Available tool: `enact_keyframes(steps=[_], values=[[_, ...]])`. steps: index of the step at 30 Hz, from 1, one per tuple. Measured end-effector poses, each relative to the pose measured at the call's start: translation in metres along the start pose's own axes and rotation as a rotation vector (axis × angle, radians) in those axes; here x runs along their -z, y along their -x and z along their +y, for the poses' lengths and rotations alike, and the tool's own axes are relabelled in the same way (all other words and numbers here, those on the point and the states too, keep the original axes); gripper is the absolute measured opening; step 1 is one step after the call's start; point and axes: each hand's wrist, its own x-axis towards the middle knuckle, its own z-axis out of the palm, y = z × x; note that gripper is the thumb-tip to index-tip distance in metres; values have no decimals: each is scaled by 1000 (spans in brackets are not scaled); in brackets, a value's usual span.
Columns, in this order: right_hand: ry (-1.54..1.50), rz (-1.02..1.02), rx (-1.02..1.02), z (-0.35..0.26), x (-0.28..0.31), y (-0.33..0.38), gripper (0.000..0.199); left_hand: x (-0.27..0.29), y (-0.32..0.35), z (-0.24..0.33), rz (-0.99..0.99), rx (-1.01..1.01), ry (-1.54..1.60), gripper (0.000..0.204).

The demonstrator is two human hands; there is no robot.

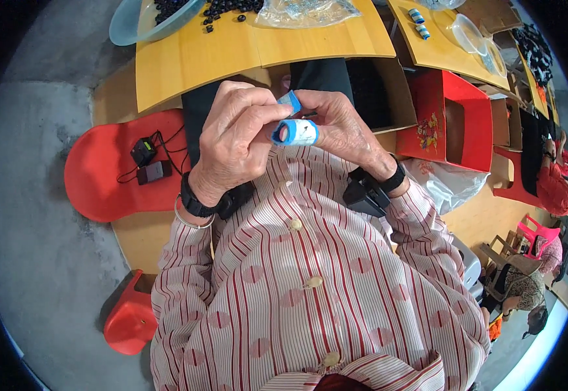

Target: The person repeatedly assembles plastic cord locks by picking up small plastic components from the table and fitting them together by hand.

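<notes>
My left hand [235, 133] and my right hand [349, 130] meet in front of my chest, below the table's near edge. A short blue-and-white finger sleeve [302, 133] sits around the tip of my right thumb, its open end facing left. A second blue-and-white sleeve [288, 101] is by my right index fingertip. My left fingers are bent and closed against this upper sleeve, pinching at it. The fingers of my right hand curl in toward the thumb. Whatever lies between them is mostly hidden.
On the wooden table [199, 68] ahead are small black parts [241, 18], a translucent basin [126, 26] and a clear plastic bag [303, 12]. Two blue-and-white rolls [421, 31] lie on another table. A red stool [95, 163] holds black devices. Other people sit at far right.
</notes>
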Motion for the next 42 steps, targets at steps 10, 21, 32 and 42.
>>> enact_keyframes(steps=[10, 21, 32, 42], values=[[147, -17, 4, 3, 5, -2, 37, -2, 4, -2, -27, -25, -9, 36], [12, -10, -8, 7, 2, -2, 27, -2, 4, -1, -21, -31, -29, 37], [-75, -38, -20, 9, 0, -2, 26, -3, 5, -3, -34, -33, -37, 39], [-55, 12, 18, 11, -2, -2, 26, -5, 5, -6, 4, -57, -68, 39]])
